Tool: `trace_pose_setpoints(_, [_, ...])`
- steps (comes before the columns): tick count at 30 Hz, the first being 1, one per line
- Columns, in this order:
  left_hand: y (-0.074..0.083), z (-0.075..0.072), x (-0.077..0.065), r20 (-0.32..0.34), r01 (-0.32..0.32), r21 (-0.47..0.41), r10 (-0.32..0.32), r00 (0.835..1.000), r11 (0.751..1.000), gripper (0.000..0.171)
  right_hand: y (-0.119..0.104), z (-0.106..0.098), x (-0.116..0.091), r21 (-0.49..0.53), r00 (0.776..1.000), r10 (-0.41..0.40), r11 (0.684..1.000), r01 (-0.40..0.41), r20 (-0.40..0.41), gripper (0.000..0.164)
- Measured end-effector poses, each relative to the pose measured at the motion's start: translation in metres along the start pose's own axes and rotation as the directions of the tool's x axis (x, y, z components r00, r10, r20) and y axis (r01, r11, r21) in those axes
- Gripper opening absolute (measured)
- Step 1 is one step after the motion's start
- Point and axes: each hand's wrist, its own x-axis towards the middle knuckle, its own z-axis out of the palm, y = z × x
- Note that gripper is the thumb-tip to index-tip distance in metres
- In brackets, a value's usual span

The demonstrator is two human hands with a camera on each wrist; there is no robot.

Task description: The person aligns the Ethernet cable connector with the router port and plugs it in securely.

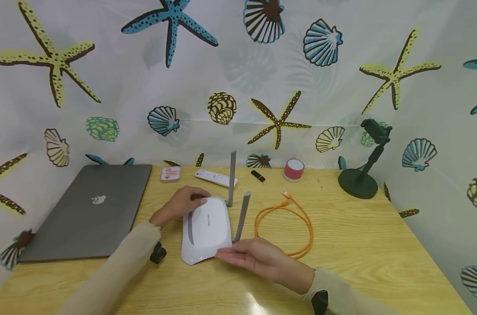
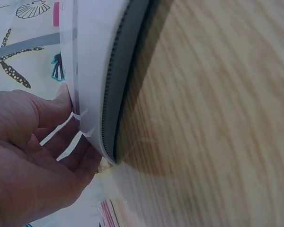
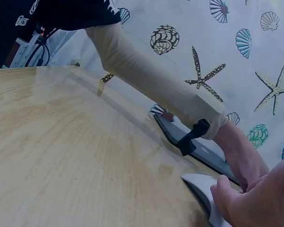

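Note:
A white router [image 1: 208,225] with two grey antennas lies on the wooden table in front of me. At its far left corner my left hand [image 1: 183,202] grips the edge. In the left wrist view, the thumb of that hand [image 2: 33,156] is against one face of the router [image 2: 92,71] and the fingers curl round the other side. My right hand [image 1: 262,261] holds the near right edge, beside the base of the nearer antenna [image 1: 241,218]. The right wrist view shows the hand [image 3: 255,201] at the router's corner [image 3: 199,182], some fingers hidden.
A closed grey laptop [image 1: 96,214] lies at the left. Along the back are an earphone case [image 1: 170,174], a white remote [image 1: 215,177], a black USB stick [image 1: 257,176] and a pink speaker [image 1: 293,169]. An orange cable [image 1: 310,227] is coiled right of the router, and a dark stand [image 1: 358,183] is farther right.

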Motion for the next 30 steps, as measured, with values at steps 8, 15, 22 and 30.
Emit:
trace_pose_setpoints(8, [-0.007,-0.005,0.005,0.006,-0.045,-0.003,0.045,0.999,0.999,0.026,0.02,0.015,0.007,-0.009,0.995,-0.057,0.998,0.057,-0.079,0.042])
trace_pose_setpoints(15, [0.0,0.003,-0.001,-0.049,-0.035,-0.008,0.035,0.998,0.999,0.024,0.013,-0.003,0.003,-0.202,0.989,-0.087,0.978,0.062,-0.116,0.038])
trace_pose_setpoints(22, [0.021,0.006,-0.026,-0.171,0.038,-0.222,-0.078,0.982,0.974,0.024,-0.034,-0.047,0.002,-0.653,0.998,0.031,0.757,0.014,0.058,0.023])
trace_pose_setpoints(30, [0.075,0.01,-0.096,0.211,0.389,-0.722,-0.353,0.912,0.573,0.036,-0.104,-0.063,0.031,-0.854,0.984,-0.121,0.491,0.173,0.13,0.024])
